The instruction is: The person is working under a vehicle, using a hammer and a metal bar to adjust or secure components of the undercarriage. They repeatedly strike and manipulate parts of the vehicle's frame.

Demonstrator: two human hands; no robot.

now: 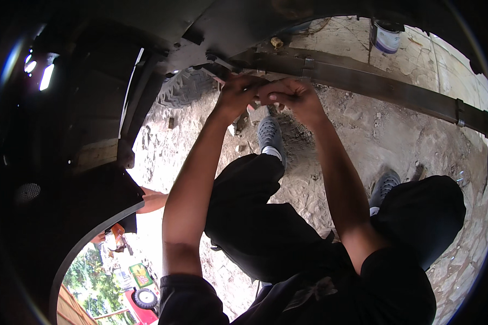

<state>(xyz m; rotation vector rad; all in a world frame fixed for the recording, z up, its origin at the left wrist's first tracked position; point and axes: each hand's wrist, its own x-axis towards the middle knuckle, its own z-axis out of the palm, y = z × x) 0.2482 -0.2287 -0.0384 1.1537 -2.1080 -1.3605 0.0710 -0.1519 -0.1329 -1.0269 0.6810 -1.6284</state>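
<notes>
My left hand (236,95) is raised just below a dark metal bracket (214,69) on the underside of a black panel, its fingers curled inward. My right hand (301,103) meets it from the right, thumb and fingers pinched together. Whatever sits between the fingertips of both hands is too shadowed and small to make out. Right behind them runs a long dark metal beam (385,92), and directly beneath them are small light rubble pieces and my grey shoe (270,132).
Black bodywork (76,179) surrounds me above and at left. A treaded tyre (179,92) stands behind the bracket. A bucket (386,39) sits beyond the beam. Another person's arm (152,201) shows at left. A red wheeled vehicle (138,303) is outside, lower left. The ground is rough dirt.
</notes>
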